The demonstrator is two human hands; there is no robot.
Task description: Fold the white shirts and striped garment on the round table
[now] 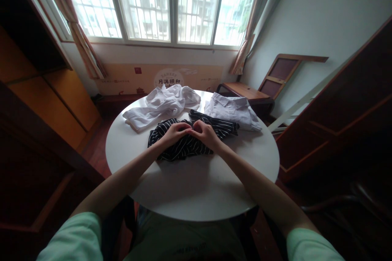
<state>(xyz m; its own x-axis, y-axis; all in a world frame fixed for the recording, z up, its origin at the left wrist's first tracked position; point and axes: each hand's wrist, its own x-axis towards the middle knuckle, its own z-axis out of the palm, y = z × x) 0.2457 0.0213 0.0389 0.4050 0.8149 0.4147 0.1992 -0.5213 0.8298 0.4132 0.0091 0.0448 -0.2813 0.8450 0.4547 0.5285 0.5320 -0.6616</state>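
A crumpled black shirt with white stripes (180, 149) lies near the middle of the round white table (196, 187). My left hand (177, 132) is over its upper middle, fingers closed in a pinch at the cloth. Right against it, my right hand (204, 132) pinches the same spot, so the fingertips of both hands nearly meet. The exact bit of cloth between the fingers is hard to make out. Behind the striped shirt, a loosely heaped white garment (165, 104) lies at the left, and a folded white shirt (231, 110) at the right.
A wooden bench (248, 90) and a chair-like wooden frame (280, 73) stand by the right wall. Behind the table, a printed cardboard panel (122, 79) leans below the barred window (147, 4). Dark wooden doors flank both sides.
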